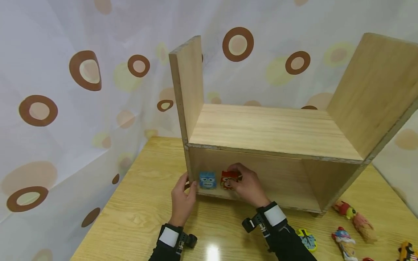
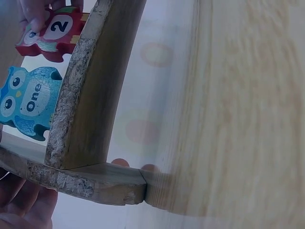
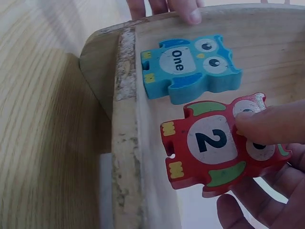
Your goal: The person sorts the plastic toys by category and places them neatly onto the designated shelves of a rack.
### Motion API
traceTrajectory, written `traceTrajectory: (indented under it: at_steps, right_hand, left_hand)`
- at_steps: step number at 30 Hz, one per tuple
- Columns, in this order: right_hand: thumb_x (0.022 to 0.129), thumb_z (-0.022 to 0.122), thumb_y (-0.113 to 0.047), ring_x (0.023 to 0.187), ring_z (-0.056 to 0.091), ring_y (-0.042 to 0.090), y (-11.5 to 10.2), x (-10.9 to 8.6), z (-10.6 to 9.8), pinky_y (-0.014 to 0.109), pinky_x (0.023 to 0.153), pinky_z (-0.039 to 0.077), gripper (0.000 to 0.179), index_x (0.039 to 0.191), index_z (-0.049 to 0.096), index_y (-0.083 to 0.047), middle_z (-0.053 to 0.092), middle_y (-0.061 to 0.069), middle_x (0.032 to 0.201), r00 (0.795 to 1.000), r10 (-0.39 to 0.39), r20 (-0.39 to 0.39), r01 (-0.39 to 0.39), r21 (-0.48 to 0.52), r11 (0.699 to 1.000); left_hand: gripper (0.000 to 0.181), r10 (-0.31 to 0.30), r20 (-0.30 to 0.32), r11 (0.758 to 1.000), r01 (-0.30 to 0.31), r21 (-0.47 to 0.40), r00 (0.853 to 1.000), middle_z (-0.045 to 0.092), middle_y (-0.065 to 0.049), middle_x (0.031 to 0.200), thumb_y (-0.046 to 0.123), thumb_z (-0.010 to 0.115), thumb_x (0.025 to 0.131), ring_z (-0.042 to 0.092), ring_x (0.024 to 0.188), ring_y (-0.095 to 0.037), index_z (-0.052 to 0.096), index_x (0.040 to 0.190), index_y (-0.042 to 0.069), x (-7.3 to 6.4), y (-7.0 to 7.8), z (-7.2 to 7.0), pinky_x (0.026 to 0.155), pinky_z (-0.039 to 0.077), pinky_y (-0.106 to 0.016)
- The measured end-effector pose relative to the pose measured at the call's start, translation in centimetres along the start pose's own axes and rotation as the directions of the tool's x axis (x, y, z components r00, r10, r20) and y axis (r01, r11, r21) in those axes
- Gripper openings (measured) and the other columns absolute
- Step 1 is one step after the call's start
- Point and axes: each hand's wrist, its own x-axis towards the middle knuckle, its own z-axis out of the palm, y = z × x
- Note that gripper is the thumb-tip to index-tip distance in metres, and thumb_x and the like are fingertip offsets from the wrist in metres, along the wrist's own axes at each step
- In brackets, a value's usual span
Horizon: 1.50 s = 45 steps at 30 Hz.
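A two-level wooden shelf (image 1: 277, 130) stands on the table. In its lower compartment a blue owl block (image 1: 207, 180) marked "One" stands upright near the left wall. My right hand (image 1: 249, 185) pinches a red owl block (image 3: 212, 140) marked "2", thumb on its face and fingers behind. The red block is just right of the blue one, its feet near the compartment's front edge in the right wrist view. My left hand (image 1: 183, 201) grips the shelf's left side panel (image 2: 71, 179) near the bottom, thumb to the inside and fingers outside.
Right of the shelf, on the wooden table (image 1: 143, 203), lie an ice-cream-cone toy (image 1: 345, 243), a toy with a red and yellow top (image 1: 346, 210), a blue and yellow toy (image 1: 307, 240) and a yellow and black toy (image 1: 406, 251). A patterned cloth (image 1: 107, 87) hangs behind.
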Motion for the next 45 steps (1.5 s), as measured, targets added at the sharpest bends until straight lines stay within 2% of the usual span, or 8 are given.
traceTrajectory:
  at_steps: [11, 18, 26, 31, 35, 37, 42, 45]
  right_hand:
    - [0.086, 0.071, -0.009, 0.097, 0.065, 0.025, 0.4, 0.0, 0.6, 0.03, 0.073, 0.053, 0.034, 0.119, 0.061, -0.009, 0.068, 0.012, 0.117, 1.0, 0.024, 0.015, -0.024, 0.016, 1.0]
    - [0.087, 0.07, -0.008, 0.098, 0.064, 0.026, 0.5, -0.1, 1.0, 0.032, 0.076, 0.054, 0.038, 0.123, 0.06, -0.009, 0.066, 0.013, 0.121, 0.999, 0.048, 0.023, -0.049, 0.045, 0.998]
    - [0.088, 0.071, -0.011, 0.099, 0.065, 0.026, 0.8, -0.2, 1.3, 0.032, 0.076, 0.055, 0.039, 0.126, 0.059, -0.009, 0.065, 0.014, 0.125, 0.998, 0.045, 0.043, -0.047, 0.046, 0.998]
    - [0.089, 0.071, -0.016, 0.116, 0.059, 0.034, 1.1, -0.8, 0.7, 0.042, 0.086, 0.055, 0.05, 0.135, 0.054, -0.006, 0.06, 0.017, 0.131, 0.998, 0.037, 0.06, -0.038, 0.016, 0.999]
    - [0.089, 0.07, -0.014, 0.13, 0.047, 0.042, 1.4, -2.3, -0.9, 0.058, 0.103, 0.044, 0.052, 0.137, 0.053, 0.0, 0.058, 0.021, 0.134, 1.0, -0.011, -0.017, 0.01, -0.05, 0.999]
    - [0.089, 0.07, -0.012, 0.129, 0.047, 0.044, 1.6, -3.4, -2.0, 0.061, 0.104, 0.041, 0.05, 0.134, 0.055, 0.001, 0.059, 0.021, 0.133, 0.996, -0.041, -0.085, 0.033, -0.093, 0.995]
    - [0.089, 0.07, -0.008, 0.116, 0.057, 0.038, 2.3, -6.8, -4.7, 0.056, 0.091, 0.049, 0.039, 0.126, 0.06, 0.001, 0.064, 0.019, 0.125, 0.967, -0.107, -0.233, 0.068, -0.17, 0.983]
    - [0.091, 0.07, -0.011, 0.109, 0.06, 0.029, 3.1, -9.2, -6.0, 0.045, 0.086, 0.051, 0.034, 0.123, 0.063, -0.003, 0.067, 0.014, 0.12, 0.954, -0.091, -0.285, 0.03, -0.211, 0.977]
  left_hand:
    - [0.035, 0.012, 0.007, 1.0, -0.012, 0.006, 1.0, 0.067, -0.013, 0.126, 0.006, 0.061, 0.096, 0.067, 0.112, -0.027, 0.06, 0.131, 0.006, 0.2, 0.2, 0.2, 0.085, 0.06, -0.043]
    - [0.036, 0.051, -0.011, 0.999, -0.051, 0.014, 0.999, 0.068, -0.015, 0.124, 0.004, 0.062, 0.095, 0.067, 0.11, -0.029, 0.06, 0.131, 0.004, 0.1, 0.2, 0.1, 0.082, 0.06, -0.045]
    - [0.036, 0.009, 0.004, 1.0, -0.009, 0.016, 1.0, 0.067, -0.012, 0.126, 0.006, 0.061, 0.096, 0.067, 0.113, -0.026, 0.06, 0.133, 0.008, 0.0, 0.1, -0.2, 0.084, 0.06, -0.043]
    - [0.036, 0.01, 0.006, 1.0, -0.01, 0.012, 1.0, 0.067, -0.013, 0.126, 0.006, 0.06, 0.097, 0.067, 0.113, -0.027, 0.06, 0.133, 0.008, 0.1, 0.0, 0.0, 0.084, 0.06, -0.043]
    - [0.036, 0.018, 0.005, 1.0, -0.018, 0.012, 1.0, 0.067, -0.013, 0.127, 0.007, 0.06, 0.097, 0.067, 0.113, -0.027, 0.059, 0.133, 0.008, 0.2, 0.0, 0.2, 0.084, 0.06, -0.043]
    - [0.036, 0.025, 0.008, 1.0, -0.026, 0.012, 1.0, 0.067, -0.012, 0.126, 0.007, 0.061, 0.097, 0.067, 0.113, -0.026, 0.059, 0.133, 0.008, 0.3, 0.0, 0.3, 0.084, 0.06, -0.043]
    - [0.036, 0.038, 0.009, 0.999, -0.038, -0.001, 0.999, 0.067, -0.011, 0.126, 0.008, 0.06, 0.097, 0.066, 0.112, -0.025, 0.059, 0.134, 0.01, 0.7, 0.1, 0.2, 0.084, 0.06, -0.043]
    - [0.037, 0.034, -0.002, 0.999, -0.034, 0.004, 0.999, 0.067, -0.01, 0.126, 0.008, 0.06, 0.097, 0.065, 0.113, -0.024, 0.059, 0.134, 0.011, 0.9, 0.1, 0.0, 0.085, 0.059, -0.044]
